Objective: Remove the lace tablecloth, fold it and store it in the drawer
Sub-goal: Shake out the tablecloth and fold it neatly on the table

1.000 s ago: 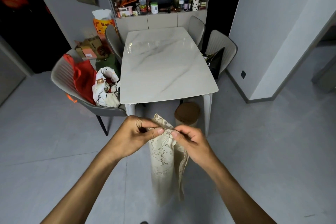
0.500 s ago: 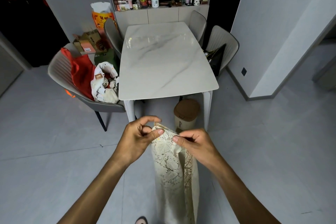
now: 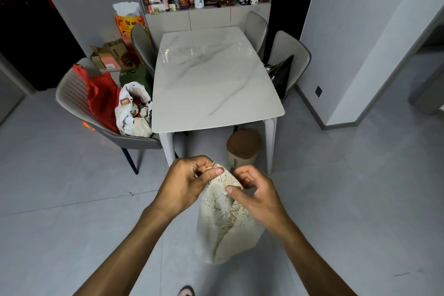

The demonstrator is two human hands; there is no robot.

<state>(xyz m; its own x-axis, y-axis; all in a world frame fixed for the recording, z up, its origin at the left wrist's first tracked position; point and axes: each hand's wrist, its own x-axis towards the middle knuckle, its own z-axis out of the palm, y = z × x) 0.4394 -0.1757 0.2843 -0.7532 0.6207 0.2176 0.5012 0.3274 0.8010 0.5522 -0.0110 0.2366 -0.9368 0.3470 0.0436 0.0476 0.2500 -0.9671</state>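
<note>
Head view has your left hand [image 3: 185,182] pinching the top edge of the lace tablecloth [image 3: 223,221] between thumb and fingers; your right hand [image 3: 255,193] curls loosely beside it, thumb pressing the lace. The cloth hangs bunched between your forearms, above the grey floor. At 12 o'clock stands the marble table [image 3: 213,79]. A brown-lidded bin [image 3: 242,149] sits under its near edge, and a cluttered chair [image 3: 79,103] is at 10 o'clock.

We see 2 bare forearms reaching in from the bottom edge, no sleeves on either. The left hand [image 3: 186,184] and right hand [image 3: 258,193] wear no gloves, rings or watch that we can see.
</note>
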